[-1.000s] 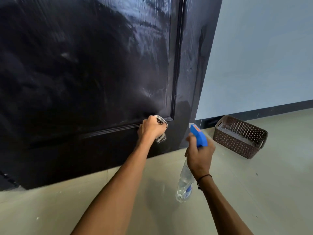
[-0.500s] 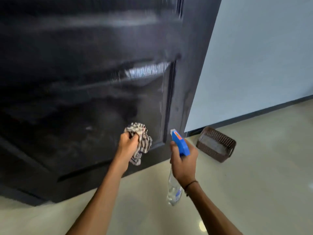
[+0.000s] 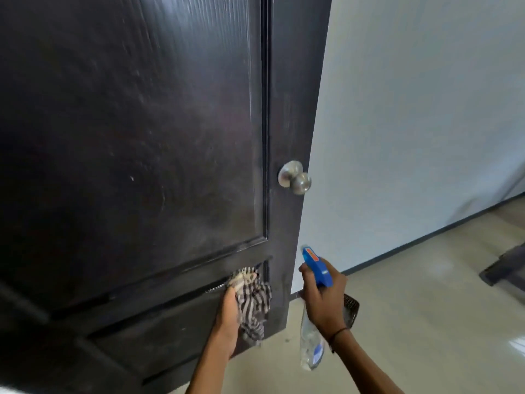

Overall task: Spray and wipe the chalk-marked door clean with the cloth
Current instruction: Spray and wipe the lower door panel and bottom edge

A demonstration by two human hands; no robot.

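Note:
A tall dark door [image 3: 147, 143] fills the left and middle of the head view, with faint whitish smears on its upper panel. My left hand [image 3: 228, 314] grips a bunched black-and-white striped cloth [image 3: 252, 302] close to the door's lower right panel; whether the cloth touches the door is unclear. To its right, my right hand [image 3: 324, 297] holds a clear spray bottle [image 3: 311, 345] by its blue trigger head [image 3: 316, 265], with the nozzle pointing up toward the door's edge.
A silver round knob [image 3: 295, 177] sticks out from the door's right edge. A pale wall [image 3: 412, 109] with a dark skirting runs to the right. A brown perforated basket [image 3: 351, 309] stands on the beige floor behind my right hand.
The view has swung upward, bringing the door knob and upper panel into sight. Both hands now sit lower in the frame, still holding the cloth and the bottle.

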